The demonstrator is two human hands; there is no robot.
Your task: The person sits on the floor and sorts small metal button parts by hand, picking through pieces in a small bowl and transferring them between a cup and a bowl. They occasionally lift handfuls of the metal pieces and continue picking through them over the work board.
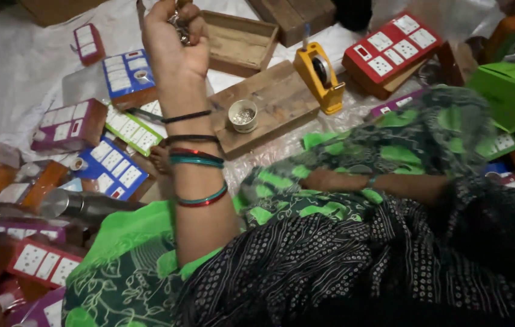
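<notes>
- Left hand (173, 42), raised left of the small cup (243, 115), is closed in a grip on small metal pieces (180, 27): likely light, hard, slippery, best pinched in a bunch.
- The cup holds more bits and stands on a wooden block (275, 100).
- Right of the cup stands a yellow tape dispenser (319, 75).
- Right hand: not visible.

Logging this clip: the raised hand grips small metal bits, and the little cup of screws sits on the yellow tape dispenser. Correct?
Not quite. The head view shows the little cup of screws sitting on a wooden block, not on the yellow tape dispenser, which stands beside the block. The raised hand does grip small metal bits.
</notes>
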